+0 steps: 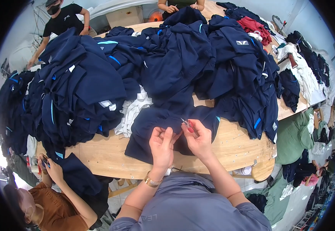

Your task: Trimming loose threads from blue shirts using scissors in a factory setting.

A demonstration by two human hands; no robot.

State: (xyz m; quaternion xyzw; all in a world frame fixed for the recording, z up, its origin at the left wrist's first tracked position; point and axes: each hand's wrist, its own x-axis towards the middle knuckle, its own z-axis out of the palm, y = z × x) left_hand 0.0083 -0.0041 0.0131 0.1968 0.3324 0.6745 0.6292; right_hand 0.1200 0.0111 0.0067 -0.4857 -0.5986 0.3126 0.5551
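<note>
A navy garment (158, 119) with gathered seams lies in front of me, its near part raised off the wooden table. My left hand (162, 144) is closed on its near edge, thumb up and fingers curled into the cloth. Close beside it, my right hand (198, 139) grips small red-handled thread snips (190, 125), their metal tips pointing up and left over the cloth. The hands almost meet at the fingertips. Whether the blades touch a thread is too small to see.
Large heaps of navy garments (86, 73) cover the wooden table (106, 152) left, ahead and right. White cloth strips (133, 111) lie between them. A co-worker in brown (56, 204) sits at my left; two other people work across the table. Green cloth (294, 136) hangs at the right.
</note>
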